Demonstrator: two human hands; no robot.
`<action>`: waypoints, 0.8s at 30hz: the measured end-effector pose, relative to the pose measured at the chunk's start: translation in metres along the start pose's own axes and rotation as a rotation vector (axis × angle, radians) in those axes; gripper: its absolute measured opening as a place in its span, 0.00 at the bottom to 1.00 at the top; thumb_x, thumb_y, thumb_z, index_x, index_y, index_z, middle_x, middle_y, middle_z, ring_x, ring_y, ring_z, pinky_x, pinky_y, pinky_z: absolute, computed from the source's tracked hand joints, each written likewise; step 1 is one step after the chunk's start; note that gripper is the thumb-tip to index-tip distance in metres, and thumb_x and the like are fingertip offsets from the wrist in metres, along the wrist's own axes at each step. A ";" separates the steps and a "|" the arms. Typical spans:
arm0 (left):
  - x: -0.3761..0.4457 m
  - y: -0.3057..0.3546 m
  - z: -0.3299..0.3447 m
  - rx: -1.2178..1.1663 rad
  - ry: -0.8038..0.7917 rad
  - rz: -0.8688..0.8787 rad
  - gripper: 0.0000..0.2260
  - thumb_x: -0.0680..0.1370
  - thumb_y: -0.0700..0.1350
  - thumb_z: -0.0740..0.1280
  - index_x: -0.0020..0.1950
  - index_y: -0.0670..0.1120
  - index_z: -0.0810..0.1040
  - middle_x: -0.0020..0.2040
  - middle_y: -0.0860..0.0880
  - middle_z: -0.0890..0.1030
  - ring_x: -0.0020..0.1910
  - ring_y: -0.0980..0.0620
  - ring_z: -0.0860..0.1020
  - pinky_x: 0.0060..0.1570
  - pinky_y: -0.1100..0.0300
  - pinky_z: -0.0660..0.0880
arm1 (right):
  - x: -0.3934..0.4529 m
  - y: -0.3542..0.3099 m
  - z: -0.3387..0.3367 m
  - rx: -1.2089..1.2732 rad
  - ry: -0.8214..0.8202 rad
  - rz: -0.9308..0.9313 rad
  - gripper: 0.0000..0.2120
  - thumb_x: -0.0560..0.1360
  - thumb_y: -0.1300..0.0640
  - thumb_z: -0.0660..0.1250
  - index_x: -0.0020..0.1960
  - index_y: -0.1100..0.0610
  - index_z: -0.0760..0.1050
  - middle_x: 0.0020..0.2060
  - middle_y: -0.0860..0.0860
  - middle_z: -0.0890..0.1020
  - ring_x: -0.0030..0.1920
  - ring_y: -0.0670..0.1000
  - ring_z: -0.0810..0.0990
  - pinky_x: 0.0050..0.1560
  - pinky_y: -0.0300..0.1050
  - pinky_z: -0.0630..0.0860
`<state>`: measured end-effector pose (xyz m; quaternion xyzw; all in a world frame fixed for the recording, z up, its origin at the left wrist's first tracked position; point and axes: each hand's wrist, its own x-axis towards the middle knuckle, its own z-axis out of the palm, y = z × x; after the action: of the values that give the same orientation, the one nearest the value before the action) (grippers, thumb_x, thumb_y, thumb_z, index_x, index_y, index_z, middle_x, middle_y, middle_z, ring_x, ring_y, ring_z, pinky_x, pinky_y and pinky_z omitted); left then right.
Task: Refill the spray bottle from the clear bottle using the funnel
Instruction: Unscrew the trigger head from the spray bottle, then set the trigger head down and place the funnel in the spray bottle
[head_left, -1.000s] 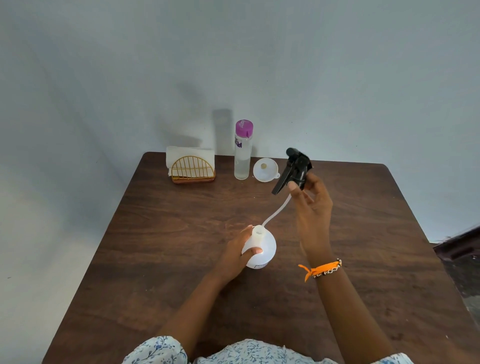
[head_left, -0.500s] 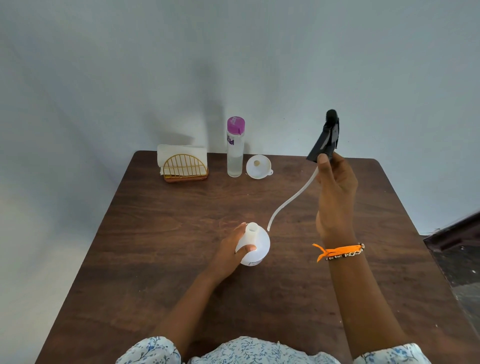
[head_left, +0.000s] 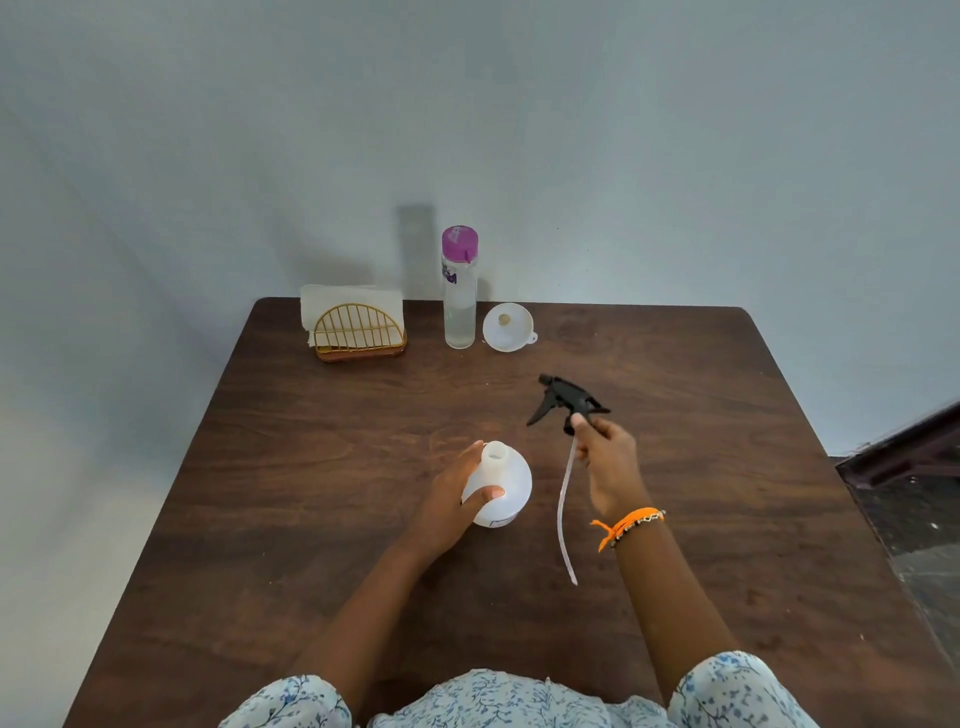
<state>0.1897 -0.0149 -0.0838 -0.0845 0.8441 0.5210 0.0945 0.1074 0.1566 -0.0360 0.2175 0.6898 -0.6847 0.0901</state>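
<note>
While left fingers (head_left: 480, 493) grip spray bottle (head_left: 501, 486) (uncapped), funnel (head_left: 506, 327) sits apart.

Soft, even daylight lit the scene; the tall clear plastic bottle with a purple cap (head_left: 460, 291) cast a faint shadow on the pale grey wall (head_left: 675, 156); wide-angle bending curved the edges

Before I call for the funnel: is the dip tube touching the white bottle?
Apart. The head view shows bare table between the dip tube and the white bottle.
</note>
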 end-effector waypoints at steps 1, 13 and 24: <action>0.000 0.000 0.000 -0.002 0.003 0.009 0.28 0.76 0.52 0.65 0.74 0.50 0.59 0.74 0.51 0.63 0.71 0.51 0.64 0.69 0.58 0.62 | 0.002 0.009 0.001 0.001 0.007 0.040 0.16 0.75 0.60 0.66 0.60 0.67 0.71 0.39 0.52 0.75 0.34 0.45 0.70 0.35 0.37 0.69; 0.000 0.001 -0.001 0.061 0.000 -0.011 0.29 0.76 0.54 0.65 0.74 0.51 0.59 0.74 0.52 0.62 0.71 0.51 0.64 0.70 0.54 0.63 | 0.012 0.056 -0.001 0.055 0.037 0.233 0.19 0.74 0.65 0.66 0.63 0.67 0.66 0.42 0.54 0.76 0.37 0.48 0.76 0.54 0.47 0.76; -0.001 0.003 -0.001 0.055 -0.002 -0.030 0.28 0.76 0.53 0.65 0.73 0.52 0.59 0.74 0.52 0.63 0.70 0.52 0.64 0.67 0.58 0.63 | 0.014 0.063 -0.007 0.011 0.069 0.220 0.17 0.74 0.66 0.66 0.61 0.66 0.70 0.51 0.59 0.77 0.48 0.52 0.78 0.48 0.43 0.76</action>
<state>0.1893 -0.0147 -0.0802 -0.0943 0.8566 0.4962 0.1055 0.1233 0.1638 -0.0987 0.3157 0.6609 -0.6664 0.1396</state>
